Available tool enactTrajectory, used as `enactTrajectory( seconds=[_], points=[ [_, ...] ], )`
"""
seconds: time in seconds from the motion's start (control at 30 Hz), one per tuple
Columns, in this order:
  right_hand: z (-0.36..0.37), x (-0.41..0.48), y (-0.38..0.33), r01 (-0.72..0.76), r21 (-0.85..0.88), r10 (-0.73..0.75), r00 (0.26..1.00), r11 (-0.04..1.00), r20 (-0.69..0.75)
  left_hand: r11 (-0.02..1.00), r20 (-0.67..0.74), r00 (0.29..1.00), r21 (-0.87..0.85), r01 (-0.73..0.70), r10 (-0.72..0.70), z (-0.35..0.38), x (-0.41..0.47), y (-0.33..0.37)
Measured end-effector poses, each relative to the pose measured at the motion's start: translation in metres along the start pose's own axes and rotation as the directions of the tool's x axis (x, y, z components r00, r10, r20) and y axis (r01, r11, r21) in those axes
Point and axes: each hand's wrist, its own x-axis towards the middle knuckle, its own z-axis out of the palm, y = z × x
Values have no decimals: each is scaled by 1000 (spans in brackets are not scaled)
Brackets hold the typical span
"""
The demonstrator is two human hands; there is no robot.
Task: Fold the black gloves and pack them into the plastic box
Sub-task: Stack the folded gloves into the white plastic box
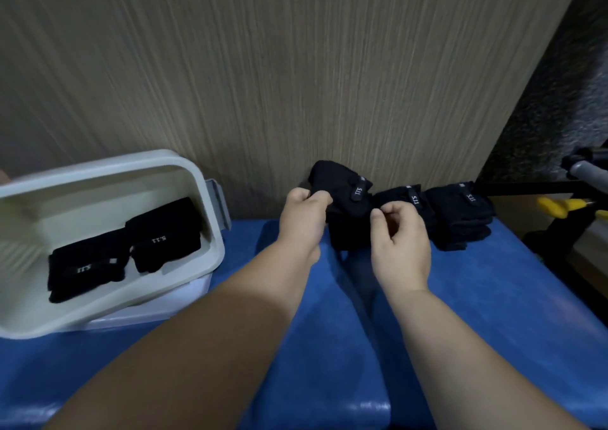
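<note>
The left hand (304, 214) curls its fingers round the left edge of a glove (348, 212), and the right hand (399, 235) pinches the glove's right edge between thumb and forefinger. The glove sits between the fingertips, its long axis running away towards the wall (296, 68). More gloves (460, 214) lie just beyond the right fingers. The box (213, 232), holding two folded gloves (164, 232), lies well off past the left fingers, so I judge the left hand nearer for packing.
</note>
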Motion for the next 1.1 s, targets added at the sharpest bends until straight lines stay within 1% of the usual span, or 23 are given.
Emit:
enactTrajectory(
  seconds=[0.1, 0.17, 0.2, 0.27, 0.3, 0.37, 0.43, 0.5, 0.53, 0.6, 0.67, 0.77, 0.87, 0.93, 1.0, 1.1],
  points=[
    [1, -6, -8, 26, 64, -28, 999, 998, 21, 997, 51, 999, -78, 20, -16, -25, -14, 9],
    [3, -13, -16, 21, 156, -32, 998, 988, 63, 995, 86, 996, -97, 39, -30, -46, -27, 13],
    [4, -18, -21, -6, 229, -17, 995, 973, 97, 994, 105, 994, -97, 50, -40, -58, -33, 13],
    [8, -30, -33, -129, 369, 49, 975, 920, 219, 994, 146, 987, -74, 81, -70, -83, -44, 11],
    [10, -37, -40, -225, 426, 95, 947, 876, 306, 994, 168, 982, -52, 97, -87, -96, -48, 9],
    [17, -53, -53, -447, 487, 175, 845, 750, 505, 993, 210, 971, -11, 117, -112, -121, -56, 6],
    [26, -68, -65, -611, 440, 219, 714, 658, 665, 991, 242, 962, 6, 132, -130, -145, -62, 3],
    [36, -82, -75, -696, 368, 227, 605, 617, 763, 989, 259, 955, 21, 145, -146, -168, -66, 1],
    [40, -89, -80, -716, 339, 222, 565, 611, 795, 988, 266, 952, 20, 151, -151, -180, -68, 0],
    [51, -100, -91, -734, 296, 219, 516, 612, 828, 987, 275, 950, -12, 161, -151, -201, -71, 0],
    [65, -109, -103, -733, 273, 222, 500, 622, 837, 984, 245, 958, -61, 167, -147, -221, -71, 0],
    [92, -122, -121, -732, 258, 228, 492, 630, 840, 982, 151, 979, -104, 155, -138, -250, -67, 2],
    [118, -131, -138, -746, 277, 236, 500, 606, 833, 984, 100, 989, -126, 126, -113, -273, -63, 8],
    [133, -133, -147, -751, 283, 209, 486, 597, 848, 984, 69, 992, -138, 112, -104, -287, -60, 12],
    [146, -131, -156, -733, 271, 168, 465, 624, 870, 982, 41, 993, -149, 114, -109, -299, -56, 14],
    [160, -129, -166, -714, 227, 111, 394, 662, 913, 977, -13, 992, -178, 118, -122, -313, -50, 14]
  ],
)
